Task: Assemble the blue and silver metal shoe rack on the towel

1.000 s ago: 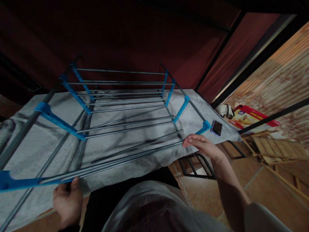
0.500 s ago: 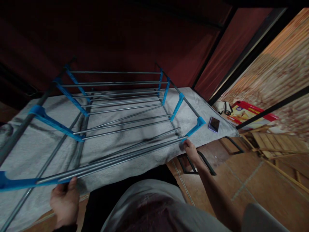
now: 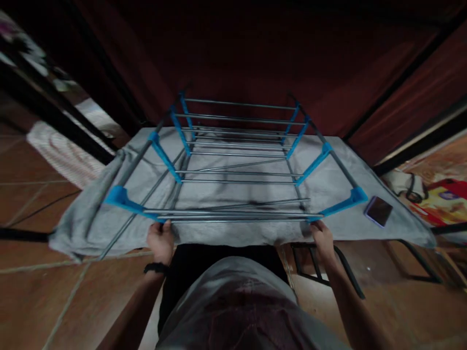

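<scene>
A rack of grey metal tubes joined by blue plastic brackets lies across a grey cloth [image 3: 233,236] in front of me. My left hand [image 3: 160,240] is closed around the near end of the left blue bracket [image 3: 126,201]. At the opposite corner my right hand [image 3: 321,237] grips the near end of the right blue bracket [image 3: 343,206], its fingers partly hidden beneath. Several metal tubes [image 3: 237,216] run side by side between these two brackets. Loose tubes, one a long tube [image 3: 122,233], rest on the cloth under the rack.
A phone [image 3: 378,211] lies on the cloth at the right. Below the cloth's edge on that side is a dark metal frame [image 3: 310,265]. A red and yellow package [image 3: 447,199] sits at far right, and a dark red panel [image 3: 237,53] stands behind.
My view has swung left, and the rack appears level and more centred. Both hands stay on the near brackets.
</scene>
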`<action>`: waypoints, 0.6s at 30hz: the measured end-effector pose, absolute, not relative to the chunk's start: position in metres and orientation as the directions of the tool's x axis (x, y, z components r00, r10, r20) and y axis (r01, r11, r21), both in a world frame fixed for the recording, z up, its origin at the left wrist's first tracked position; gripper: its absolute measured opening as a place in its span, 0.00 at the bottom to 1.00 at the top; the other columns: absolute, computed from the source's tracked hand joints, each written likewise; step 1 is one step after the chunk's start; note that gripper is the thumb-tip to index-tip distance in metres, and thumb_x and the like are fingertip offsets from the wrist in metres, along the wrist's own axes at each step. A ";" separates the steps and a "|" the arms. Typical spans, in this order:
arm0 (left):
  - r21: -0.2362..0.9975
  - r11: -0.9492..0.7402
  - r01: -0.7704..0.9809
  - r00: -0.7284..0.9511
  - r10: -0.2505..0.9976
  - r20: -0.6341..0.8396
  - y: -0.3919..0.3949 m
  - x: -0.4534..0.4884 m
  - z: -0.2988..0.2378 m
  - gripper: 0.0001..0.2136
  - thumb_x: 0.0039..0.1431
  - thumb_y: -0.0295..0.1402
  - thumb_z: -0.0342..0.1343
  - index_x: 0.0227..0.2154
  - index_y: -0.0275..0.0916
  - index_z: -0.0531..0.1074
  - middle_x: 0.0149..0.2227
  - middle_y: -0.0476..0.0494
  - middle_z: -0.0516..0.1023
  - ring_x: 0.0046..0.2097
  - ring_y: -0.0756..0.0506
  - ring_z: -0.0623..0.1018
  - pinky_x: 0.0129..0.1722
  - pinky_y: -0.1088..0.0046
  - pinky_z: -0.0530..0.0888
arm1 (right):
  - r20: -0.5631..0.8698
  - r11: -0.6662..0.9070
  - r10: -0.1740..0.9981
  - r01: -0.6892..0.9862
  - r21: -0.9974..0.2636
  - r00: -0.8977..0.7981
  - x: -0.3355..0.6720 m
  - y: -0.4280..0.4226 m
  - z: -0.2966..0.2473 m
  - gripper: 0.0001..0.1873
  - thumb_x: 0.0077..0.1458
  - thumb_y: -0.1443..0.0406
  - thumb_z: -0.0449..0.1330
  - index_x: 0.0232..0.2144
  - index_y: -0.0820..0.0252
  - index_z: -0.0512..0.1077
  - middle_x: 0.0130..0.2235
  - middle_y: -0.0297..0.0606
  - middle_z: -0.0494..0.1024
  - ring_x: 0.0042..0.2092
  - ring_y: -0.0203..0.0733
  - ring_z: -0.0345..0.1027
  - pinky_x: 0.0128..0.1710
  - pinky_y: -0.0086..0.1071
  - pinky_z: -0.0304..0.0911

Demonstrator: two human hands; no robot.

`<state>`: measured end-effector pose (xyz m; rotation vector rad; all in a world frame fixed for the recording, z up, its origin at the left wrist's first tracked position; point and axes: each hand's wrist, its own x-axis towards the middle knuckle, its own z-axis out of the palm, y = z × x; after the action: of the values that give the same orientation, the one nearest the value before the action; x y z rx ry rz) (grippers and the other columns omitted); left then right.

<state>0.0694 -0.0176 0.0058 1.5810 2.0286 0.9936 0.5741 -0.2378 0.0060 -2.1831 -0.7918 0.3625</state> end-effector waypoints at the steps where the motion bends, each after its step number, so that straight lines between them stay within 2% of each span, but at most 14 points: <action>1: 0.734 0.115 0.669 -0.305 0.943 0.130 -0.018 0.071 0.006 0.12 0.61 0.41 0.50 0.30 0.37 0.69 0.29 0.46 0.70 0.37 0.43 0.71 0.42 0.65 0.70 | -0.010 -0.521 0.642 0.427 -0.739 0.766 0.576 -0.238 0.005 0.23 0.48 0.52 0.52 0.39 0.59 0.77 0.38 0.47 0.82 0.43 0.55 0.72 0.46 0.44 0.64; 6: 0.776 0.082 0.625 -0.345 0.921 0.181 -0.017 0.070 0.000 0.12 0.60 0.41 0.51 0.29 0.37 0.70 0.31 0.44 0.72 0.38 0.43 0.72 0.46 0.64 0.70 | -0.058 -0.585 0.648 0.448 -0.676 0.759 0.581 -0.242 0.004 0.28 0.50 0.50 0.51 0.42 0.61 0.78 0.40 0.50 0.82 0.44 0.59 0.72 0.47 0.46 0.63; 9: 0.822 0.047 0.567 -0.322 0.932 0.168 -0.018 0.063 -0.004 0.13 0.60 0.43 0.52 0.30 0.38 0.72 0.31 0.44 0.74 0.38 0.42 0.73 0.44 0.66 0.71 | -0.056 -0.560 0.646 0.423 -0.712 0.761 0.582 -0.246 0.002 0.29 0.49 0.49 0.53 0.43 0.62 0.78 0.41 0.50 0.82 0.46 0.60 0.72 0.47 0.46 0.63; 13: 0.850 0.017 0.527 -0.235 0.964 0.127 -0.020 0.052 -0.006 0.12 0.57 0.42 0.56 0.33 0.37 0.75 0.34 0.43 0.77 0.38 0.42 0.75 0.42 0.66 0.72 | -0.067 -0.516 0.656 0.382 -0.767 0.752 0.588 -0.250 -0.004 0.25 0.48 0.49 0.57 0.39 0.61 0.77 0.39 0.47 0.80 0.45 0.59 0.72 0.45 0.45 0.62; 18: 0.852 -0.020 0.523 -0.187 0.973 0.137 -0.021 0.044 -0.010 0.12 0.56 0.37 0.55 0.38 0.36 0.78 0.38 0.39 0.80 0.43 0.39 0.78 0.47 0.62 0.74 | -0.060 -0.515 0.642 0.372 -0.772 0.764 0.592 -0.252 -0.011 0.20 0.46 0.50 0.58 0.35 0.57 0.75 0.37 0.46 0.79 0.43 0.60 0.71 0.44 0.49 0.62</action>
<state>0.0445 -0.0209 -0.0098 1.5601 1.7436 1.1294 0.5920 -0.2521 -0.0113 -2.1656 -0.7542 0.4363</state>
